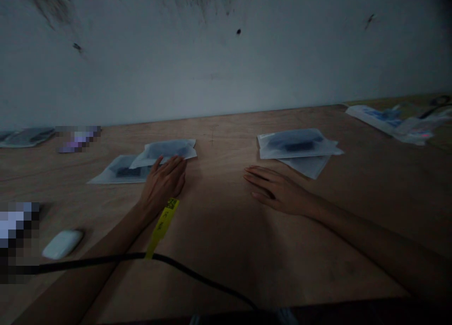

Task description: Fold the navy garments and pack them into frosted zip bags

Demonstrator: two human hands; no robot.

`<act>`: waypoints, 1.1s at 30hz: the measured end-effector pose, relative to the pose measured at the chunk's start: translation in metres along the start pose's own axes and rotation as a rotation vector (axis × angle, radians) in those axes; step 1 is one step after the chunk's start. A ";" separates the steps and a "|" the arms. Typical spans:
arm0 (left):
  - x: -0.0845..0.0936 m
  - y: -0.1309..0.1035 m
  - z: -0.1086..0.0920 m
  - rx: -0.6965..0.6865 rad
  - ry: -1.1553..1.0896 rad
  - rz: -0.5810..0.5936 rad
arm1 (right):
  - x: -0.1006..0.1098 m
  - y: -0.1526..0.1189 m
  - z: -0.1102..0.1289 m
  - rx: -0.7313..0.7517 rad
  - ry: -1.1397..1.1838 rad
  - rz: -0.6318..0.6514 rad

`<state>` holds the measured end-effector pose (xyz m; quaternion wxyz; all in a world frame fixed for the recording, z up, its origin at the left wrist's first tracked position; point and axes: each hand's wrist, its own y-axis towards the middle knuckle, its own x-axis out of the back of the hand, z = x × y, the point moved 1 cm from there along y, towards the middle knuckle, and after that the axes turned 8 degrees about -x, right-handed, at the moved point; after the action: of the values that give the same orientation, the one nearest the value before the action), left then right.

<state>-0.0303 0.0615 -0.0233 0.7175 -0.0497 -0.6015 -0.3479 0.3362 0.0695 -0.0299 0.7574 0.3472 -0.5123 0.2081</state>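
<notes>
My left hand (pixel 165 177) lies at the left pair of frosted plastic pouches, its stretched fingers over the near edge of the upper pouch (pixel 173 149). Beneath that one, a lower pouch (pixel 122 170) with something dark inside sticks out to the left. My right hand (pixel 277 188) rests flat on the wooden table with its fingers apart, holding nothing. Just beyond it, apart from the fingertips, another frosted pouch (pixel 293 143) with a dark item inside overlaps a thinner-looking pouch (pixel 308 164). What exactly the pouches contain is too blurred to tell.
A white rounded case (pixel 62 244) sits beside my left forearm. A black cable (pixel 197 277) with a yellow tag (pixel 163 226) crosses in front. Clear bags (pixel 395 122) lie at the far right, a grey packet (pixel 30 137) at the far left. A wall (pixel 212 71) stands behind the table (pixel 219 231).
</notes>
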 end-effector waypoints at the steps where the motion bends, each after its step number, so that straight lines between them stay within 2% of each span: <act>1: 0.002 0.002 -0.005 -0.047 -0.022 0.000 | 0.000 0.000 0.000 0.002 0.004 -0.004; 6: 0.017 0.008 -0.039 -0.357 -0.164 -0.043 | 0.000 0.000 0.000 0.001 -0.008 0.010; 11: 0.032 0.008 -0.069 -0.538 -0.300 -0.068 | 0.002 0.001 0.001 -0.006 -0.002 0.025; 14: 0.038 0.006 -0.080 -0.606 -0.348 -0.083 | 0.004 0.001 0.004 0.014 0.005 0.000; 18: 0.040 0.005 -0.087 -0.621 -0.311 -0.071 | 0.006 -0.001 0.014 0.096 -0.082 -0.138; 23: 0.046 0.007 -0.084 -0.654 -0.299 -0.134 | 0.006 -0.001 0.028 0.300 -0.187 -0.278; 27: 0.045 0.006 -0.067 -0.654 -0.290 -0.183 | 0.004 0.001 0.023 0.354 -0.178 -0.361; 30: 0.039 0.003 -0.047 -0.602 -0.251 -0.309 | 0.003 0.000 0.014 0.369 -0.154 -0.343; 33: 0.030 -0.001 -0.030 -0.607 -0.244 -0.289 | 0.004 0.000 0.007 0.368 -0.121 -0.298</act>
<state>-0.0049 0.0335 -0.0048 0.5363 -0.2165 -0.5527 -0.6000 0.3337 0.0643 -0.0243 0.6717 0.5629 -0.4533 0.1628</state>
